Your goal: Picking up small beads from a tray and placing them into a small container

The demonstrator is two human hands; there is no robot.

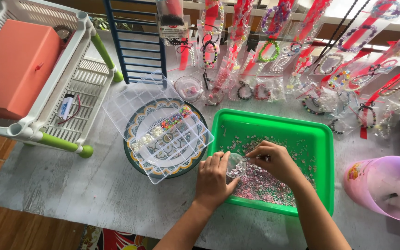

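The left hand (216,178) has its grip closed around a small clear cup (236,165), holding it over the near-left part of the green tray (322,153). Just right of that grip, the right hand (274,159) pinches its fingertips together at the cup's rim; what they pinch is too small to tell. Under and right of both grips lies a heap of pink, white and green beads (265,185) in the tray. Left of the left grip, touching the tray's edge, a clear divided box (160,127) sits open on a patterned plate (137,125). Beyond the grips, bagged bracelets (302,69) crowd the surface (70,185). Far right stands a pink bucket (385,185); far left, a white rack (47,92).
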